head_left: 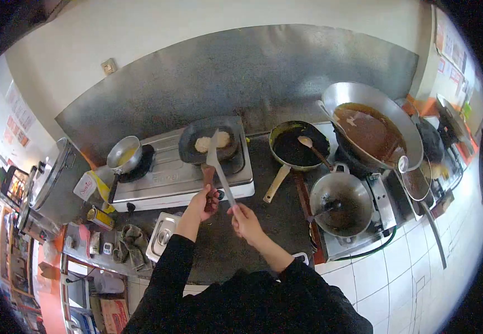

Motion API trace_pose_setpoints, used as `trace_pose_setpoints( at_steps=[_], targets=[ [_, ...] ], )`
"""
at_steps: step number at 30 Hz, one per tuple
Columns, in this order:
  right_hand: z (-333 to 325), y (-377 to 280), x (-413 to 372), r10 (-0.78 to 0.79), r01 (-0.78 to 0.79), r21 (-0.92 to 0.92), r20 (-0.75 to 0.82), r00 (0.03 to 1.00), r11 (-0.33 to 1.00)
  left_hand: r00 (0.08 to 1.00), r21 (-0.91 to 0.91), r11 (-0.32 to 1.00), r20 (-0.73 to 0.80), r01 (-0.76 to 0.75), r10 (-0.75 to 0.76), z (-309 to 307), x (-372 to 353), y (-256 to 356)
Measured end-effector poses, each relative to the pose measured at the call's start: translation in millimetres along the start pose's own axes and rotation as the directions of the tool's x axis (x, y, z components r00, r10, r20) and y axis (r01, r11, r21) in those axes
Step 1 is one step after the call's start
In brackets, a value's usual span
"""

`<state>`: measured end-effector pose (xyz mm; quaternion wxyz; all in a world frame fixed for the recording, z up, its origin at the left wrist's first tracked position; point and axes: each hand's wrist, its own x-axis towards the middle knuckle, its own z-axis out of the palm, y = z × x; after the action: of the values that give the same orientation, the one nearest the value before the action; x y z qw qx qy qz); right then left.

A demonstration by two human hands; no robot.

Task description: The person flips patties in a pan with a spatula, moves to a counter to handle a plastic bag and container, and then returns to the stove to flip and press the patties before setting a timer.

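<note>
Apparently metal, flat spatula [215, 159] in right hand [245, 219].

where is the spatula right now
In the head view, centre: the right hand holds the spatula, its blade reaching over the pan on the white stove, just right of the left hand gripping the pan's handle.

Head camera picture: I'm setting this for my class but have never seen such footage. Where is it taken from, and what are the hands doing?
The camera sits on a person's head, looking down through a wide lens that bends the edges. Both hands are that person's own. The left hand grips the handle of a frying pan holding pale food, on a tabletop stove. The right hand holds a spatula over it. A small steel pot sits on the other burner; a dark pan and a large wok stand further right.
</note>
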<state>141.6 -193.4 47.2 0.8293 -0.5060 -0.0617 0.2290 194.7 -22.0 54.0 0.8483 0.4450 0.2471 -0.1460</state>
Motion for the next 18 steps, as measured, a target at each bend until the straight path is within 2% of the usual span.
trace_pose_setpoints(
  at_steps=[1, 4, 7, 10, 13, 15, 18],
  targets=[
    [1.2, 2.6, -2.5, -0.022, 0.022, -0.048, -0.014, 1.000, 0.999, 1.000, -0.005, 1.000, -0.001, -0.001, 0.001, 0.3, 1.5, 0.8],
    [3.8, 13.9, -6.9, -0.002, 0.002, 0.001, -0.054, 0.999, 1.000, 1.000, -0.010, 1.000, -0.007, -0.001, 0.001, -1.9, 4.7, -1.4],
    [2.6, 30.8, -4.2, -0.098, 0.098, 0.004, -0.077, 0.992, 0.995, 1.000, -0.006, 1.000, -0.025, -0.001, 0.001, 1.6, 5.1, -0.4],
    [3.5, 22.1, -12.9, -0.058, 0.060, 0.018, -0.103, 0.993, 0.998, 0.999, -0.026, 0.999, -0.049, 0.020, -0.022, 5.3, 3.9, 1.2],
    [2.1, 20.7, -12.3, -0.080, 0.086, 0.043, -0.111, 0.991, 0.995, 0.999, -0.030, 0.999, -0.038, 0.032, -0.033, 1.2, 11.4, 3.4],
    [-1.1, 21.7, -10.1, -0.143, 0.134, -0.077, -0.127, 0.981, 0.988, 0.998, -0.022, 0.999, -0.058, 0.030, -0.031, 3.8, 13.1, 4.7],
    [-6.4, 33.4, 5.7, -0.259, 0.221, -0.240, -0.135, 0.957, 0.945, 1.000, -0.023, 1.000, -0.009, -0.006, 0.006, 8.3, 10.0, 2.3]
  ],
)
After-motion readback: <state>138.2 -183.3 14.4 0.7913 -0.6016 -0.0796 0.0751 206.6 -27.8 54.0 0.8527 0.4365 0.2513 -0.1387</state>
